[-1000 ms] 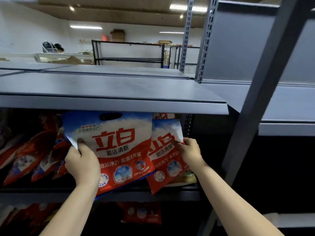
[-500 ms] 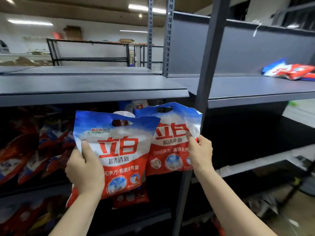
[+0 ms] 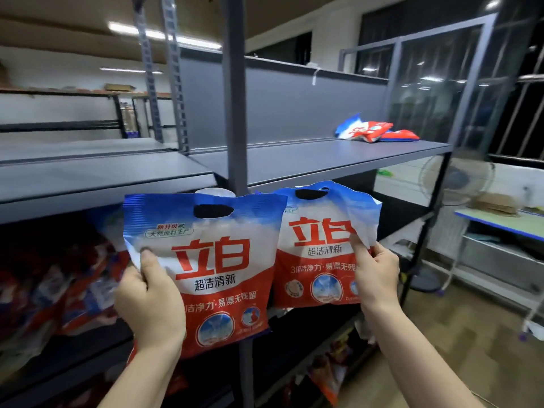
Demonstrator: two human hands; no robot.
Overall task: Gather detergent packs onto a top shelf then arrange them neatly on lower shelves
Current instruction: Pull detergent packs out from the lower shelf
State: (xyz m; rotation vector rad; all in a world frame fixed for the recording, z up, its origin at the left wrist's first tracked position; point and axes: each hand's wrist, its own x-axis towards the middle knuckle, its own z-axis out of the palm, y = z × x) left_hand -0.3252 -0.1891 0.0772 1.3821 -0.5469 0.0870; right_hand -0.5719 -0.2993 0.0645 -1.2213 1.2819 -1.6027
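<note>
Head view: you hold two detergent packs up in front of the grey shelving.

Your left hand (image 3: 150,304) pinches the nearer detergent pack (image 3: 206,269) at its left edge, thumb pressed on the front, fingers hidden behind. Your right hand (image 3: 375,278) pinches the second detergent pack (image 3: 318,248) at its right edge the same way. Both packs hang upright, overlapping slightly, before the upright post (image 3: 235,113). More packs (image 3: 374,132) lie on the top shelf (image 3: 309,160) to the right; others (image 3: 59,290) fill the lower shelf at left.
</note>
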